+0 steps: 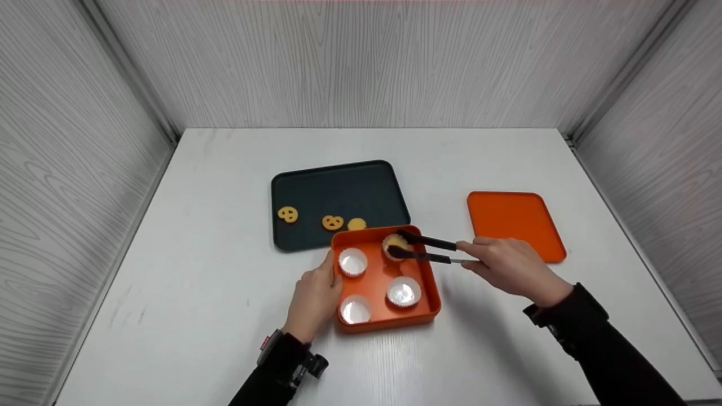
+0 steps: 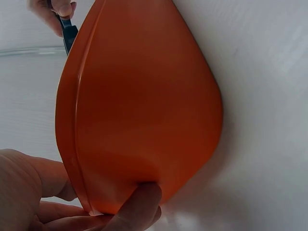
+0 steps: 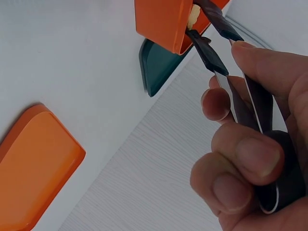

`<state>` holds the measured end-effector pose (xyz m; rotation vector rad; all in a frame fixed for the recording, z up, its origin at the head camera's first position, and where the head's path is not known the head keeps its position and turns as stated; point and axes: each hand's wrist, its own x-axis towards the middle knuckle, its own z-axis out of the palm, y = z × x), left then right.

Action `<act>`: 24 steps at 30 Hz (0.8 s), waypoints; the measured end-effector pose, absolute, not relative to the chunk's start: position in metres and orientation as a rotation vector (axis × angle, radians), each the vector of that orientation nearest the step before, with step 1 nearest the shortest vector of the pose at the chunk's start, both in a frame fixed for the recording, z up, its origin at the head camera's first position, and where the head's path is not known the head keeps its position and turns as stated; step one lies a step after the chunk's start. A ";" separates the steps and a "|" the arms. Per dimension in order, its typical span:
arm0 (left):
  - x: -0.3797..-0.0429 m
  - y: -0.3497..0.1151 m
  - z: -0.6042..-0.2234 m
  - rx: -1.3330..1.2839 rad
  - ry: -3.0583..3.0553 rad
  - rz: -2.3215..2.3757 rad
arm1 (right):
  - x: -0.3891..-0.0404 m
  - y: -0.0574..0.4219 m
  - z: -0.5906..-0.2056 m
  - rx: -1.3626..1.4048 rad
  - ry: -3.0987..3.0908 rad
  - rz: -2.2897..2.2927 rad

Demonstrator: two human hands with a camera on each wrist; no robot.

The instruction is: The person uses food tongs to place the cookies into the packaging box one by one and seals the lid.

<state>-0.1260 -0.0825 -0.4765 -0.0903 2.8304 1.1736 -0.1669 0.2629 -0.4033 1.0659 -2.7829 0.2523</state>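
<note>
An orange box stands before me, and my left hand grips its left wall. In the left wrist view the fingers and thumb close round a corner of the box. Three white paper cups inside hold nothing. A fourth cup, at the back right, contains a pale yellow cookie. My right hand holds black-tipped tongs, whose tips stand apart at that cup. In the right wrist view the tongs reach over the box wall by the cookie; whether they touch it I cannot tell.
Behind the box lies a dark green tray with two pretzel-shaped cookies and a round cookie near its front edge. The box partly covers that edge. An orange lid or shallow tray lies to the right, beyond my right hand.
</note>
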 end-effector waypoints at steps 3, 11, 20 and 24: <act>-0.126 -0.083 -0.477 -0.086 2.831 1.178 | -0.169 0.262 -0.405 1.063 -2.786 0.257; -0.126 -0.082 -0.477 -0.081 2.849 1.165 | -0.171 0.261 -0.406 1.025 -2.829 0.271; -0.126 -0.083 -0.477 -0.073 2.835 1.176 | -0.169 0.266 -0.398 0.995 -2.884 0.364; -0.126 -0.083 -0.476 -0.077 2.835 1.166 | -0.173 0.266 -0.391 0.993 -2.854 0.429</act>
